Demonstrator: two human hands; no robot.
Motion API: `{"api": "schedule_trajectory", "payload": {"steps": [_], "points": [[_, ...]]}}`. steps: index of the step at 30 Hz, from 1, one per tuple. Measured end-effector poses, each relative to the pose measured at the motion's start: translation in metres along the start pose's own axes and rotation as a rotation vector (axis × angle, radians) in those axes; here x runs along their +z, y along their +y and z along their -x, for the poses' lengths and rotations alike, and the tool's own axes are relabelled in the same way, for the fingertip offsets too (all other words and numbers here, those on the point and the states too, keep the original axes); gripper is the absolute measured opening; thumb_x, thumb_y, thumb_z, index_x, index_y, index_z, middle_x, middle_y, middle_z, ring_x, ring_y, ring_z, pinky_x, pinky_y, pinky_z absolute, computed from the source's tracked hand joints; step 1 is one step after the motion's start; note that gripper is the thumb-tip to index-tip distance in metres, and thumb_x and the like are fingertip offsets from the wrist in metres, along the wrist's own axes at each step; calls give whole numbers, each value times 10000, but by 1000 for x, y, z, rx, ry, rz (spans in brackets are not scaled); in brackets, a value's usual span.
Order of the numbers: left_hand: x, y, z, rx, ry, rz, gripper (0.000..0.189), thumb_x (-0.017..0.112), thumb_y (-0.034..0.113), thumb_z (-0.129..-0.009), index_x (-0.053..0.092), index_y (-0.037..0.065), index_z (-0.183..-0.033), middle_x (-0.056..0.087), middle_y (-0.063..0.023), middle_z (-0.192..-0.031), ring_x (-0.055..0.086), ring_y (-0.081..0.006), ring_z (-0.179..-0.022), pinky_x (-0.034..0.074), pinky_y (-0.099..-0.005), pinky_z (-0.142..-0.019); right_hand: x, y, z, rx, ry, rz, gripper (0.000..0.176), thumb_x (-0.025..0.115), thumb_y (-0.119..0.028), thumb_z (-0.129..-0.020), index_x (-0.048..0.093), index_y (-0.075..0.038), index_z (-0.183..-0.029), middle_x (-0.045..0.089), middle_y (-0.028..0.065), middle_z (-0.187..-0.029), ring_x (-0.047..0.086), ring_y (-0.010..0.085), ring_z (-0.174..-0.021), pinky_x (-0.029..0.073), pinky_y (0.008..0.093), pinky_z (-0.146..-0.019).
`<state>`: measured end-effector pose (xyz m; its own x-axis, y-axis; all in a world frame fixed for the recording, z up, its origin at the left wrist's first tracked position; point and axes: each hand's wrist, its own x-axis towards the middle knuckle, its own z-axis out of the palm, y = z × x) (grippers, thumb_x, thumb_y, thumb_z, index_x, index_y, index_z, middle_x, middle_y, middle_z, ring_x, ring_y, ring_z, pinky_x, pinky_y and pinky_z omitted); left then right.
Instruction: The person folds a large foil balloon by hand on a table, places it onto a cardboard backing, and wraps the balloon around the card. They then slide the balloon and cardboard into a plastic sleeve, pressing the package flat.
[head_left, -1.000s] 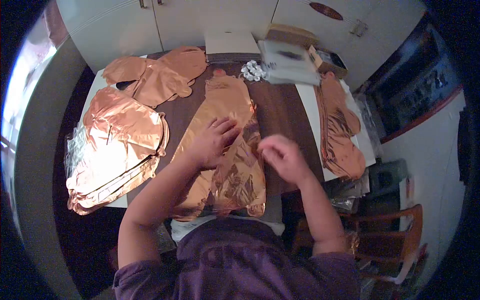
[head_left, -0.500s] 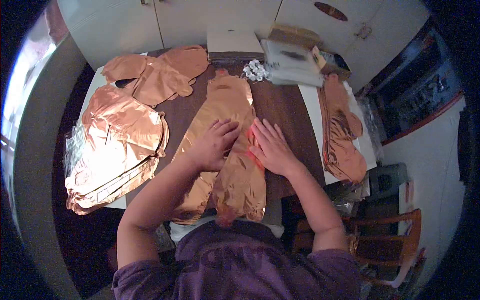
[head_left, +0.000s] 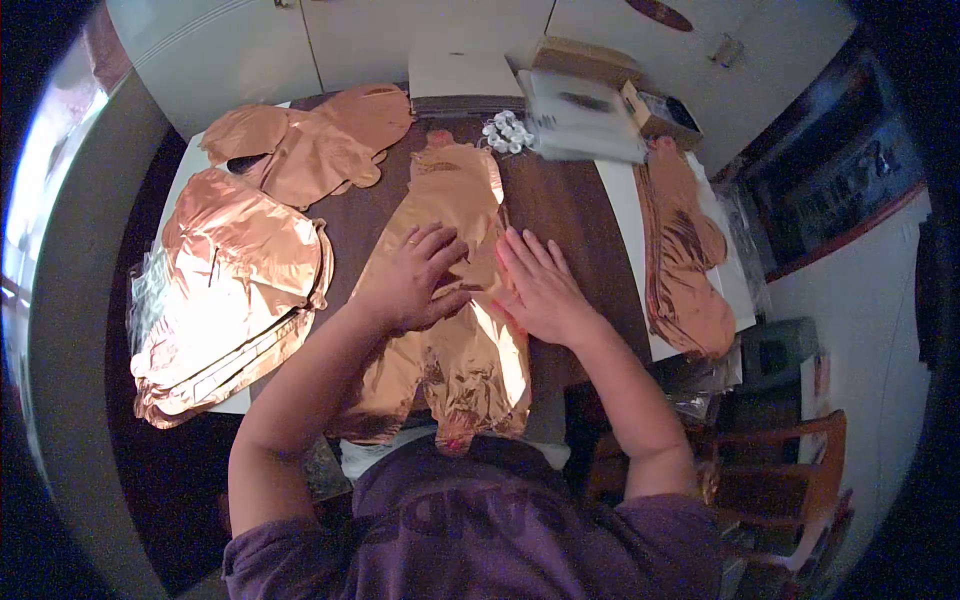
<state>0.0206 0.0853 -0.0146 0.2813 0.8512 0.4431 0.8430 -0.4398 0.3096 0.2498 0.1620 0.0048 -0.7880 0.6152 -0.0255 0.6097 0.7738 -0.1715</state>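
Note:
A long, flat copper-coloured foil piece (head_left: 440, 200) lies on the dark brown table, its lower end reaching the edge at my shirt. My left hand (head_left: 415, 279) rests on its middle, fingers spread and slightly bent, thumb pointing right. My right hand (head_left: 541, 283) lies flat along its right edge, fingers apart, with a red tint on the foil beside the thumb. Neither hand grips anything. Near the far end of the foil is a small bunch of white rings or ribbon rolls (head_left: 508, 132).
Stacked foil pieces (head_left: 245, 240) lie at the left, with more foil (head_left: 335, 140) behind them. Another folded foil stack (head_left: 680, 250) is at the right. Clear plastic bags (head_left: 585, 115) and an open box (head_left: 662, 115) stand at the back right. A wooden chair (head_left: 815, 440) is lower right.
My left hand has shifted slightly left and up, and its thumb has spread away from the fingers. The foil's lower part looks flatter and more spread. My right hand has barely moved.

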Motion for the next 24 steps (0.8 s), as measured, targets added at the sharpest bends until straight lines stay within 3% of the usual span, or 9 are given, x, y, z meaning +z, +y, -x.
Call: {"api": "schedule_trajectory", "payload": {"steps": [4,7,10,13,19,24], "points": [[-11,3,-9,19,-7,38,513,690,331,-805,568,9,-1184,529,-217,-1257,485,-412,-1202,362,-499,-1055,4,-1,2,-7,7,46,758,472,-492,-956,254,-24,-1511,196,185,-1590,177,354,-1471,120,531,-1185],[-13,11,-42,56,117,-6,405,675,271,-815,599,5,-1111,567,-198,-1170,521,-379,-1151,383,-496,-1029,7,0,4,-8,-1,55,763,457,-508,-957,257,-21,-1510,204,188,-1586,169,354,-1474,111,533,-1187],[25,0,-70,192,-14,98,302,643,210,-825,627,3,-1043,599,-170,-1110,553,-349,-1110,399,-476,-1014,-4,-5,1,6,-67,56,768,449,-514,-956,260,-10,-1505,211,196,-1581,165,357,-1474,105,530,-1189],[49,-12,-86,144,-114,-140,261,624,172,-825,642,2,-1023,617,-153,-1107,573,-328,-1090,435,-454,-978,3,-1,1,6,-68,81,773,451,-509,-956,257,4,-1501,210,208,-1578,162,363,-1474,98,528,-1190],[62,-23,-81,115,139,84,321,611,156,-829,636,-10,-1102,614,-167,-1143,570,-355,-1108,470,-450,-945,4,-13,26,-52,13,21,782,477,-487,-948,255,31,-1491,215,232,-1566,166,371,-1470,93,531,-1188],[59,-24,-81,33,104,185,335,603,166,-850,631,-17,-1129,615,-185,-1166,582,-366,-1099,482,-445,-940,5,-32,42,-64,-19,-4,805,514,-477,-932,253,45,-1486,216,237,-1562,174,370,-1467,95,529,-1188]]}}
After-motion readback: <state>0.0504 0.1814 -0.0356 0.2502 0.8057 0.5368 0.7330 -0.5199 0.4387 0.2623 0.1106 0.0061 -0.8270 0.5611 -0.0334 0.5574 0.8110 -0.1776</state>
